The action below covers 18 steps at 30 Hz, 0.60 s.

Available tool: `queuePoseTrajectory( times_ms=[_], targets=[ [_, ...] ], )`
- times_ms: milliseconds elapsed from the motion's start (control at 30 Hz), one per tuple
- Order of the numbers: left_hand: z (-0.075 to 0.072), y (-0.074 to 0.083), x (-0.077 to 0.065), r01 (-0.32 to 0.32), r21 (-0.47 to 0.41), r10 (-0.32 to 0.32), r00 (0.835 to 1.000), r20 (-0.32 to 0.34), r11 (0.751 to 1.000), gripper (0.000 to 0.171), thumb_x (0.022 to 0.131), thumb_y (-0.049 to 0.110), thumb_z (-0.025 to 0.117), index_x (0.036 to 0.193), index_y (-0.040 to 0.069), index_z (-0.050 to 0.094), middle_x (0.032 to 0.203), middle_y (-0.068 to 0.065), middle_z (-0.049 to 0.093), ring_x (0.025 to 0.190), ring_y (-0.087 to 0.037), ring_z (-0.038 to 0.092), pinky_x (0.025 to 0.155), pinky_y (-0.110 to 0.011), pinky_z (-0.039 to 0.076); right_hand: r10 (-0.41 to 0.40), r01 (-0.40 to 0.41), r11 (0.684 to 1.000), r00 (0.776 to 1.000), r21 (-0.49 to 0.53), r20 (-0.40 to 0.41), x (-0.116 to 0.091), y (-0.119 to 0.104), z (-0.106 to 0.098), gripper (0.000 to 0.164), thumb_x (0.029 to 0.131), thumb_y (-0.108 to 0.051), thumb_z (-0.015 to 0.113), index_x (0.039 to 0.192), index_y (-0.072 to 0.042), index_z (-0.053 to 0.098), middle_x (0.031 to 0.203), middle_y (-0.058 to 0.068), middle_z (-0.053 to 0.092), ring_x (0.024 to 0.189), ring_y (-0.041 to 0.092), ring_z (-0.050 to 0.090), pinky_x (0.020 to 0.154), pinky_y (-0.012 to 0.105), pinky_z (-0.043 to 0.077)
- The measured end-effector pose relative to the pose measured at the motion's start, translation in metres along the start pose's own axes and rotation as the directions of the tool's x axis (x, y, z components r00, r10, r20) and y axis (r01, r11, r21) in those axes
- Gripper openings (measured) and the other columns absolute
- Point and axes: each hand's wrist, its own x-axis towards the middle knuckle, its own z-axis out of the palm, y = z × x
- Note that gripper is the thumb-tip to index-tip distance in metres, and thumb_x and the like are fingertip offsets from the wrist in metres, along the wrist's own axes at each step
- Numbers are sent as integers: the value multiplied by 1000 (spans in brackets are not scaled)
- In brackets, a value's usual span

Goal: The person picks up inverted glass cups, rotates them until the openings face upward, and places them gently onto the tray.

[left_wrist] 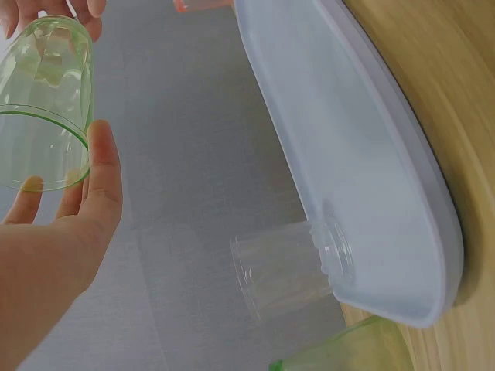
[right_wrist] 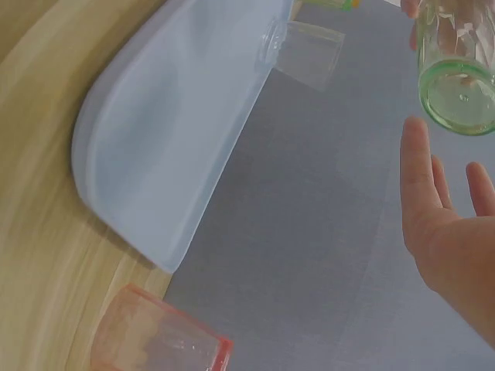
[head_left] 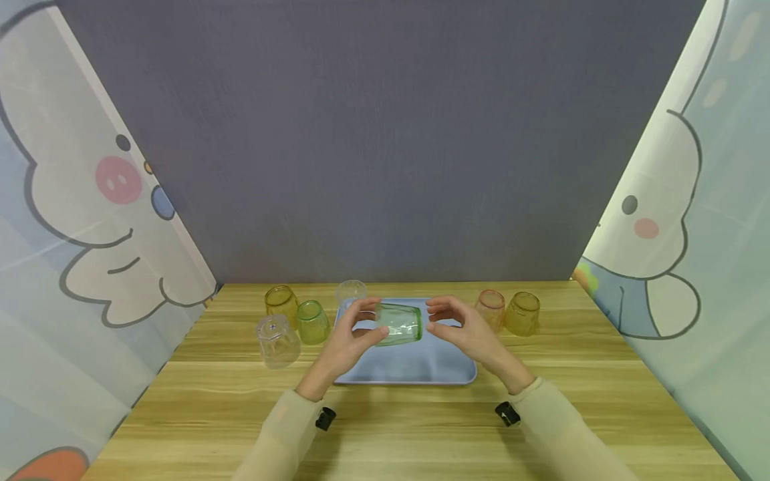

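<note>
A light green tumbler [head_left: 400,325] lies sideways in the air over a pale blue tray [head_left: 415,371]. My left hand [head_left: 355,337] grips it at its rim end, thumb on the near side and fingers on the far side. In the left wrist view, the fingertips of the left hand [left_wrist: 85,205] press the glass around its mouth. The right hand [head_left: 463,327] is by the tumbler's base, fingers spread and holding nothing. A small gap shows between the right hand [right_wrist: 456,232] and the base in the right wrist view.
Left of the tray stand a yellow glass [head_left: 281,304], a green glass [head_left: 313,323] and a clear glass [head_left: 279,342]. Another clear glass [head_left: 351,292] is at the tray's back left corner. A pink glass [head_left: 490,308] and an amber glass [head_left: 523,314] stand right. A grey panel [head_left: 385,147] rises behind.
</note>
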Motion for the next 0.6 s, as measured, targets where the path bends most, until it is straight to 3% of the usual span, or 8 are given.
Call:
queuePoseTrajectory(
  times_ms=[433, 600],
  targets=[
    [-11, 0, -1, 19, 78, -15, 999, -50, 997, 58, 94, 25, 74, 146, 18, 49, 140, -6, 53, 124, -26, 52, 100, -50, 47, 17, -18, 994, 1000, -105, -11, 1, 0, -7, 39, 95, -16, 72, 130, -2, 61, 124, 15, 64, 114, 36, 62, 94, 41, 53],
    [-13, 2, -2, 17, 118, -10, 998, -57, 993, 60, 93, 27, 75, 147, 18, 49, 141, -4, 53, 123, -25, 52, 98, -46, 49, 31, -33, 985, 999, -167, -11, 3, 2, -8, 39, 95, -18, 72, 129, -3, 62, 124, 12, 63, 112, 33, 61, 93, 41, 53]
  ],
)
